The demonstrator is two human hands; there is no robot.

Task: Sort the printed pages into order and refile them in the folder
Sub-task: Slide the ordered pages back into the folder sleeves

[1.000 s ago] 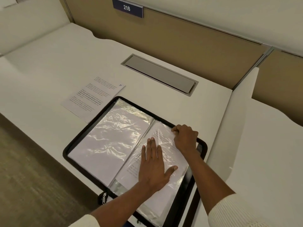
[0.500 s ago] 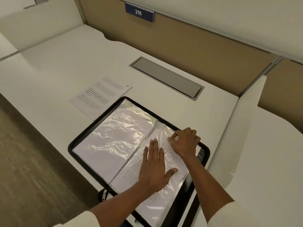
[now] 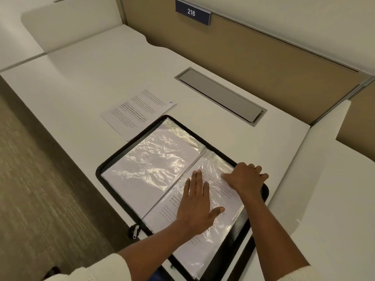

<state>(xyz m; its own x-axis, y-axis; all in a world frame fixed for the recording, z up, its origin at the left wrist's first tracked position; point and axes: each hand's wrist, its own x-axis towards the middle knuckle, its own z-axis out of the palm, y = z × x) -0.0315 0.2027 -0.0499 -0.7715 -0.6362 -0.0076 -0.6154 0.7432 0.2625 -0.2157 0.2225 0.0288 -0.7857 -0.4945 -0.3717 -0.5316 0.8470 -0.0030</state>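
At the counter's point(image 3: 101, 67) near edge the open folder point(image 3: 240, 234) is laid. Its right sleeve point(image 3: 223, 228) is pinned by the spread left hand point(image 3: 195, 205). Its far opening is met by the curled right hand point(image 3: 245, 177), whose grip cannot be told. A loose page point(image 3: 138, 112) is left beyond the folder's far-left corner.

"216" on blue wall plate point(image 3: 192, 12)

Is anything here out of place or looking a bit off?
One printed white sheet lies loose on the white desk, outside the open black zip folder, by its far left edge, not filed. The clear plastic sleeve on the folder's left side is heavily wrinkled. Nothing looks spilled or torn.
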